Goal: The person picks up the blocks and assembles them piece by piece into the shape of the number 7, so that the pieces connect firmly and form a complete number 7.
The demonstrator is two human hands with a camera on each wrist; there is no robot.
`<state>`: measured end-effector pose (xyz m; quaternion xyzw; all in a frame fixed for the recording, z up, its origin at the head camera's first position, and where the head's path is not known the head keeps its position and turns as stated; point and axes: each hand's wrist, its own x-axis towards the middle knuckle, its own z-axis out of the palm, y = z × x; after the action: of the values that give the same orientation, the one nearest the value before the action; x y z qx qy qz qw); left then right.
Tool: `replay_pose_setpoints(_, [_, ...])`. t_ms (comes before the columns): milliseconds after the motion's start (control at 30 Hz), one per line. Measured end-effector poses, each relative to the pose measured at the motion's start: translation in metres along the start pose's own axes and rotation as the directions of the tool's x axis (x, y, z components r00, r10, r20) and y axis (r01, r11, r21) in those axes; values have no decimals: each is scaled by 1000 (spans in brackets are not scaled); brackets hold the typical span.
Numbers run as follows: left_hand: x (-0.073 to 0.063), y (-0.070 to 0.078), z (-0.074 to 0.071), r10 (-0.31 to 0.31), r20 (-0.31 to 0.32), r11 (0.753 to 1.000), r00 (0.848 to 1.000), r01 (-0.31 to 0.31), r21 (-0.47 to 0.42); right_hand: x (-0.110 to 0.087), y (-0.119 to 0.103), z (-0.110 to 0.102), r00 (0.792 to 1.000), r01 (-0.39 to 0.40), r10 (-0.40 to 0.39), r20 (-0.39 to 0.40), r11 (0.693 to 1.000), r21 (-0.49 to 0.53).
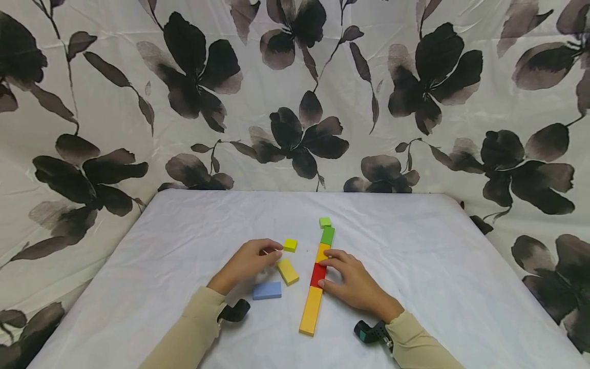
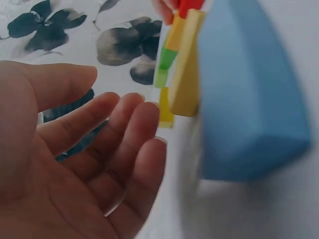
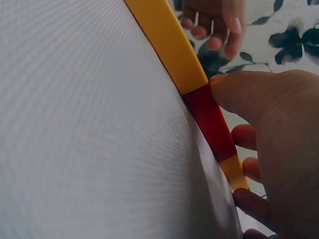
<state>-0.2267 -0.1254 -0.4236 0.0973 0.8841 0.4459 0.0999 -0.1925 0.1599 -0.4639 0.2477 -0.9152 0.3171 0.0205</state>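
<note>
A line of blocks runs away from me in the head view: a long orange block [image 1: 311,311], a red block [image 1: 318,275], a shorter orange block [image 1: 322,252], a green block [image 1: 328,236] and a light green cube [image 1: 324,222]. My right hand [image 1: 355,283] touches the red block's side with thumb and fingertips, not wrapped round it. Left of the line, my left hand [image 1: 249,262] hovers with loosely bent fingers, holding nothing. Its fingertips are near a yellow cube [image 1: 290,245] and a pale yellow block [image 1: 288,272]. A blue block [image 1: 267,290] lies closer to me.
White cloth covers the table [image 1: 193,220]. Behind it hangs a flower-patterned sheet [image 1: 258,92]. Each wrist carries a small black camera, one on the left [image 1: 236,310] and one on the right [image 1: 366,332].
</note>
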Motion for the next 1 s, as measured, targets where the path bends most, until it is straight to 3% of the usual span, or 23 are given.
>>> replay_pose_setpoints(300, [-10, -13, 0, 25, -32, 1000, 999, -25, -18, 0, 0, 0, 1000, -6, 6, -2, 1000, -5])
replay_pose_setpoints(600, [-14, -21, -3, 21, 9, 999, 1000, -21, 27, 1, -1, -2, 1000, -1, 1, -5, 1000, -22])
replay_pose_setpoints(1000, [-26, -35, -11, 145, 103, 985, 984, -153, 80, 1, 0, 2, 1000, -15, 15, 2, 1000, -11])
